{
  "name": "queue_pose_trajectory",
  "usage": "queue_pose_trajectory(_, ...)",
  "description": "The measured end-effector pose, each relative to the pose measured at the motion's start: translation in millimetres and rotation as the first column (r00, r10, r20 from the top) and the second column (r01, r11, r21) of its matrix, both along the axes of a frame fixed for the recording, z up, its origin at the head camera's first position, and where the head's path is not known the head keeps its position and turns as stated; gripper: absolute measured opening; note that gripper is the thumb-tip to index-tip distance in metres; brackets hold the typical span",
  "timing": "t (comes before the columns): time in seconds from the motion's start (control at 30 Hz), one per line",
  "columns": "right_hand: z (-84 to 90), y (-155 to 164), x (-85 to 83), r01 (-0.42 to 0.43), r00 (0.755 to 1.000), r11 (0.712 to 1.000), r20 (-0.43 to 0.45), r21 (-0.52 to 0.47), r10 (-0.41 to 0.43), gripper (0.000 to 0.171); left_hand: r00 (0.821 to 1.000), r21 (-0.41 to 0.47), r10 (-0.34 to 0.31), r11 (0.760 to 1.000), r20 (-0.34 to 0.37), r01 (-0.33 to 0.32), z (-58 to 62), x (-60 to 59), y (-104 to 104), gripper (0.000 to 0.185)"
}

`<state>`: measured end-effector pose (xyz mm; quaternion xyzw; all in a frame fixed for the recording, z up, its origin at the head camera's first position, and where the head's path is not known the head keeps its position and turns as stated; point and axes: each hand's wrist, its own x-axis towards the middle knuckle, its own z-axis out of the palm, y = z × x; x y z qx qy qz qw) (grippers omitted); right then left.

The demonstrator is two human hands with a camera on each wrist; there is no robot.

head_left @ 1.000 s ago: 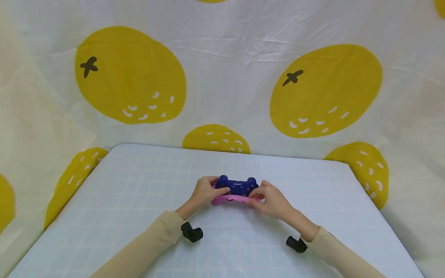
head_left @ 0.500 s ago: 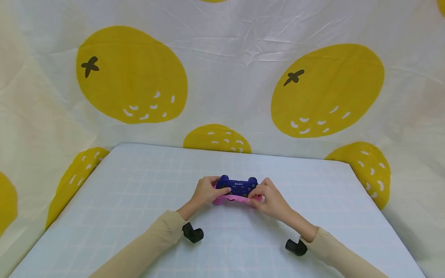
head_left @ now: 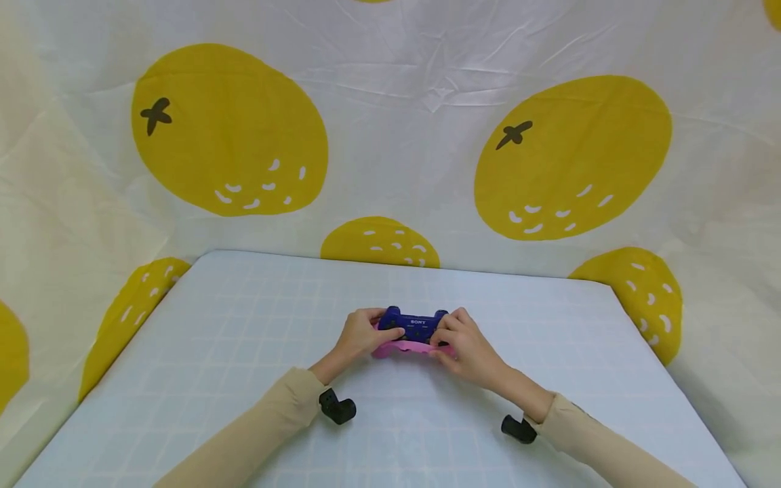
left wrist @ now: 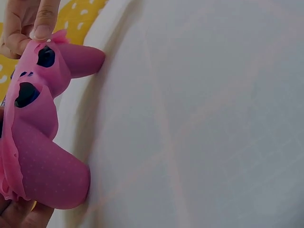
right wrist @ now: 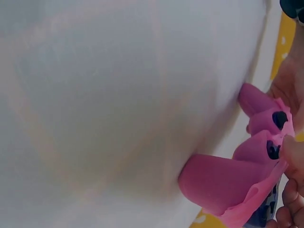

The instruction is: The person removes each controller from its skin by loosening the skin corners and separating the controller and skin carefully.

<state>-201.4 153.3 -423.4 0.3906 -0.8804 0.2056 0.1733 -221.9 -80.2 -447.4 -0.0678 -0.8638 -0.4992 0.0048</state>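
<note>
A dark blue game controller [head_left: 415,325] sits partly inside a pink silicone cover [head_left: 405,349] at the middle of the pale blue table [head_left: 244,352]. My left hand [head_left: 360,333] grips the controller's left side, thumb on its face. My right hand [head_left: 460,342] holds the right side and pinches the cover's edge. In the left wrist view the pink cover [left wrist: 40,142] shows its two grip horns and dark holes, with fingers [left wrist: 28,23] of the other hand pinching its top. In the right wrist view the pink cover [right wrist: 237,183] is stretched, its thin edge pulled off the blue body.
The table [head_left: 549,325] has a faint grid pattern and rounded far corners. A white cloth with big yellow oranges [head_left: 232,129] hangs behind and drapes down both sides. Black wrist camera mounts [head_left: 337,409] sit under both beige sleeves.
My right hand has slid a little left and up over the controller's right side, covering more of it. The left hand and the controller have hardly moved.
</note>
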Motion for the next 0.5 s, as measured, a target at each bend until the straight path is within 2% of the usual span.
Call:
queue_pose_trajectory(0.13,-6.1,-0.7,0.6,0.023,0.998,0.995,0.060,-0.095,-0.017,0.013,1.000,0.000,-0.011,1.000,0.011,0.011,-2.1,-1.4,-1.4,0.059)
queue_pose_trajectory(0.23,-8.8,-1.0,3.4,0.041,0.998,0.990,0.058,-0.133,-0.033,0.013,1.000,0.002,-0.011,1.000,0.023,0.011,-2.8,-2.0,-1.7,0.059)
queue_pose_trajectory(0.4,-2.6,-4.4,7.3,0.059,0.998,0.995,0.008,-0.086,-0.058,0.013,1.000,0.007,-0.012,1.000,0.020,0.012,-2.5,-2.7,-1.6,0.058)
queue_pose_trajectory(0.5,5.5,-7.6,6.2,0.074,0.995,0.997,0.066,-0.037,-0.071,0.011,1.000,0.016,-0.020,1.000,0.012,0.020,-2.4,-4.1,-2.6,0.058)
